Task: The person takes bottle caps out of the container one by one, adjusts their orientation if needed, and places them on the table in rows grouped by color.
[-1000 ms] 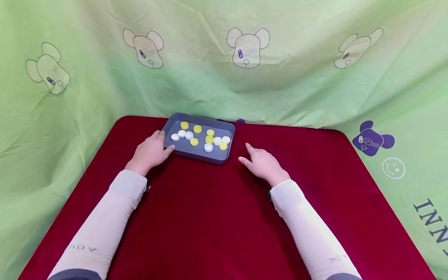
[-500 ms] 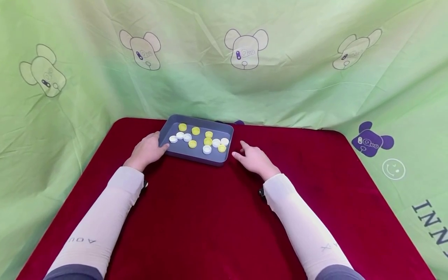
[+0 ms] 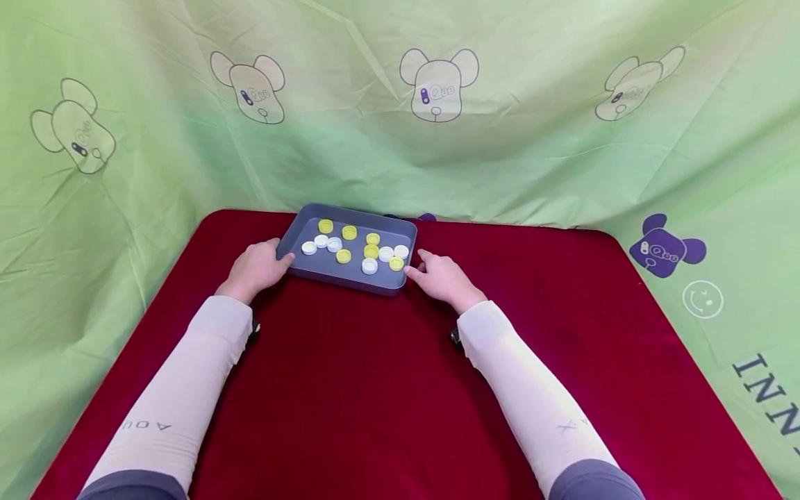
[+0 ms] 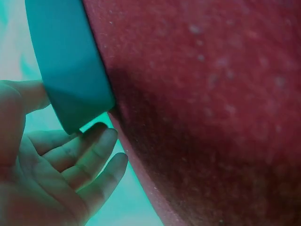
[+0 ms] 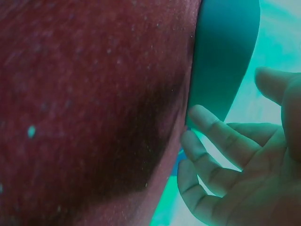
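Note:
A shallow grey tray (image 3: 337,281) lies near the back of the red table, with several yellow bottle caps (image 3: 349,232) and white bottle caps (image 3: 369,266) in it. My left hand (image 3: 250,269) grips the tray's left front corner. Its thumb laps over the rim, and its bent fingers (image 4: 96,157) lie round the outside of the end wall. Beside the right front corner is my right hand (image 3: 445,279), thumb apart from the fingers. The thumb tip meets or nearly meets the rim. In the right wrist view, loosely bent fingers (image 5: 204,157) lie by the tray's outer wall.
The red cloth-covered table (image 3: 362,389) runs toward me and to both sides of the tray. A green curtain (image 3: 500,167) with printed bear heads hangs behind and around it, close to the tray's far rim.
My right hand has moved left, up to the tray's right front corner. My left hand has slid slightly left, to the left front corner. The caps keep their arrangement.

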A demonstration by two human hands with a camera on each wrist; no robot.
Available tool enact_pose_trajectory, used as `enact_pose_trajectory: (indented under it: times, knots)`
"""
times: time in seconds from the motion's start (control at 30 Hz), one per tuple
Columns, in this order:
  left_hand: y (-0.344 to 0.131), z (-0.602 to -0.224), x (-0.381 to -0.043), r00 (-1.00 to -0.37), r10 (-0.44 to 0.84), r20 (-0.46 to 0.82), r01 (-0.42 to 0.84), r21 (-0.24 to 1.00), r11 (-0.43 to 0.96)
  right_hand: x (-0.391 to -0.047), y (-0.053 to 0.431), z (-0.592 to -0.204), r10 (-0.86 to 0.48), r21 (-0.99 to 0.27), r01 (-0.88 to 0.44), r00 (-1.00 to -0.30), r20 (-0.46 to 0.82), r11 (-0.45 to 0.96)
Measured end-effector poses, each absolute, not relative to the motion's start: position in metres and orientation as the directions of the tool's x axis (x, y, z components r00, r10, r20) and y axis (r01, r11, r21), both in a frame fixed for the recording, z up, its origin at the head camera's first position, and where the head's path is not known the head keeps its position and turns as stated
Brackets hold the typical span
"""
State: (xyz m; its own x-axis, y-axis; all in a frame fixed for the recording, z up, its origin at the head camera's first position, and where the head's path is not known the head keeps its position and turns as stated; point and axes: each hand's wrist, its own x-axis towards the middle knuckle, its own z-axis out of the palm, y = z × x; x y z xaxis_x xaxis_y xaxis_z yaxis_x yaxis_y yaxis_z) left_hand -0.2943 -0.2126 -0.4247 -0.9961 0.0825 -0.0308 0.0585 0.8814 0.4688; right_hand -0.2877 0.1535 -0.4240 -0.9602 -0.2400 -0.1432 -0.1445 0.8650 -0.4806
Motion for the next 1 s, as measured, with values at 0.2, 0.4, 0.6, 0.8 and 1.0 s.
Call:
enact_pose_trajectory:
  times: [0.2, 0.4, 0.6, 0.8, 1.0]
  knots:
    - [-0.219, -0.428, -0.295, -0.997, 0.068, -0.032, 0.044, 0.491, 0.870, -0.292, 0.147, -0.429, -0.262, -0.484, -0.165, -0.955, -0.141, 0.860]
    - [-0.221, -0.432, -0.299, -0.995, 0.090, -0.040, 0.057, 0.509, 0.859, -0.294, 0.143, -0.433, -0.283, -0.499, -0.181, -0.949, -0.138, 0.848]
    - [-0.219, -0.433, -0.299, -0.990, 0.135, -0.045, 0.090, 0.539, 0.838, -0.291, 0.140, -0.431, -0.297, -0.510, -0.198, -0.947, -0.120, 0.837]
    - [-0.217, -0.430, -0.292, -0.986, 0.166, -0.025, 0.126, 0.538, 0.833, -0.290, 0.142, -0.430, -0.306, -0.499, -0.212, -0.946, -0.112, 0.840]
    - [-0.214, -0.427, -0.287, -0.980, 0.201, 0.007, 0.172, 0.544, 0.821, -0.286, 0.149, -0.429, -0.298, -0.515, -0.191, -0.945, -0.133, 0.836]
